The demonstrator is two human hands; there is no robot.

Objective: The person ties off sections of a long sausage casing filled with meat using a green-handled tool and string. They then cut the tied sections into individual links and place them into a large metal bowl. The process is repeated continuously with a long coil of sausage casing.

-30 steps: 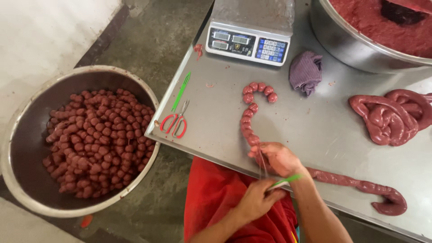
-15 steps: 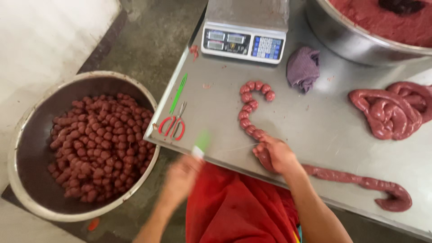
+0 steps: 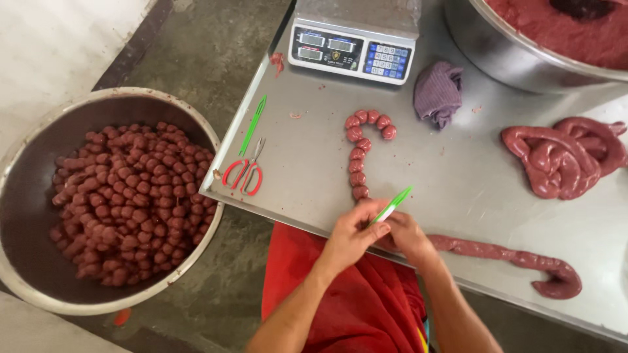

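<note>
The steel worktop [image 3: 458,189] carries everything. Off its left edge sits a big round metal basin [image 3: 39,157] of small red sausage balls. At its near edge lies a long dark-red filled sausage casing [image 3: 504,255]. Left hand [image 3: 350,236] has its grip clamped on a thin green tie strip [image 3: 392,204]; right hand [image 3: 407,236] pinches the casing.
</note>
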